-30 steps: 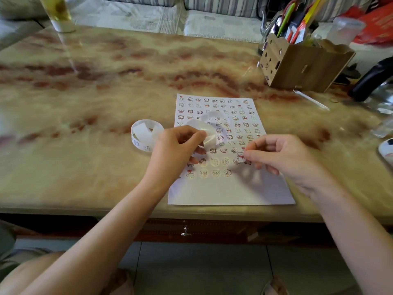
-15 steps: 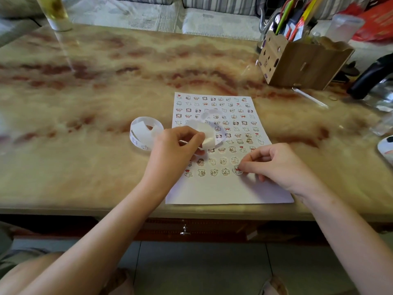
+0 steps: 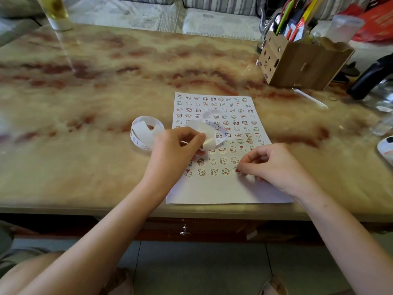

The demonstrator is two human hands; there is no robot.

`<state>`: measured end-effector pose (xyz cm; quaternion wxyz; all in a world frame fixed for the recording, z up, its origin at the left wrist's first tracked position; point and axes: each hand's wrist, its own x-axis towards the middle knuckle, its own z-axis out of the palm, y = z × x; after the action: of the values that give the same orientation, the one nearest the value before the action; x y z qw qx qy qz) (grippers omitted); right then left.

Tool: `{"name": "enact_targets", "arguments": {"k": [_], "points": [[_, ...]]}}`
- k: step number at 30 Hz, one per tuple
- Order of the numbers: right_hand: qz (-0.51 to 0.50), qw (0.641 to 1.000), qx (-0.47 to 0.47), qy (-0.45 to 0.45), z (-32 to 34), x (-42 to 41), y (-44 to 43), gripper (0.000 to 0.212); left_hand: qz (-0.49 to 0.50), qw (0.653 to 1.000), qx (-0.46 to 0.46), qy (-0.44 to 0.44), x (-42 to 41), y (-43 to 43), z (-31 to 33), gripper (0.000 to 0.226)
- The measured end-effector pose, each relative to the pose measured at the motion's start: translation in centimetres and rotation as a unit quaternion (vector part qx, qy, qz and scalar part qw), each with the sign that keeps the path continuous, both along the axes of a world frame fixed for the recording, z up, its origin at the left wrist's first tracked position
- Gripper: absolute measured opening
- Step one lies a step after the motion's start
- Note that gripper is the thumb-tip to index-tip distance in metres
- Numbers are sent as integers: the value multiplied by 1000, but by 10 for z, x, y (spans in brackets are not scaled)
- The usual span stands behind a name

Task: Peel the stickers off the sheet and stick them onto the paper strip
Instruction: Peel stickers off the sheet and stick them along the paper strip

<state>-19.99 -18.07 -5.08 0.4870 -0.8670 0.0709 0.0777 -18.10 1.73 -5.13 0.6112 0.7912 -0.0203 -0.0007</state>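
Sticker sheet (image 3: 225,192): one, flat on the worktop (image 3: 106,92), frame centre; thin and limp.
Stickers (image 3: 214,172): many, five in the nearest row; light, tacky, best lifted by an edge.
Paper strip (image 3: 146,129): one, flimsy, coiled centre-left.
Left hand (image 3: 174,150): pinching the strip's free end.
Right hand (image 3: 274,165): fingers curled, pinching the row's rightmost sticker (image 3: 237,170).

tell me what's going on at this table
A person is moving stickers from a sticker sheet onto a paper strip at a marbled table. The left hand pinches the strip's free end above the sheet, and the rest of it lies coiled on the table to the left. The right hand pinches at a sticker at the right end of the bottom row. Whether it has lifted yet is unclear.
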Motion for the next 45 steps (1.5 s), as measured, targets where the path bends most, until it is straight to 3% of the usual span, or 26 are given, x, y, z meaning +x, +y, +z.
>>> {"name": "enact_targets", "arguments": {"k": [14, 24, 28, 35, 38, 41, 45], "points": [[-5, 995, -75, -60, -8, -3, 5, 12, 1, 1000, 21, -6, 2, 1, -3, 18], [23, 997, -56, -54, -7, -1, -2, 15, 4, 1000, 18, 0, 2, 1, -2, 18], [24, 997, -55, -39, -4, -2, -1, 26, 2, 1000, 14, 3, 2, 1, -3, 18], [31, 998, -58, -25, -9, 5, -9, 14, 0, 1000, 8, -3, 1, 2, -2, 18], [13, 998, -6, -65, -6, 5, -6, 10, 0, 1000, -18, -22, 2, 2, -1, 16], [-2, 987, 37, -159, 2, 1, 4, 9, 3, 998, -48, -43, 2, 1, 2, 16], [34, 970, 76, -229, 10, -4, 19, 7, -13, 996, -76, -46, 2, -2, 4, 17]]}}
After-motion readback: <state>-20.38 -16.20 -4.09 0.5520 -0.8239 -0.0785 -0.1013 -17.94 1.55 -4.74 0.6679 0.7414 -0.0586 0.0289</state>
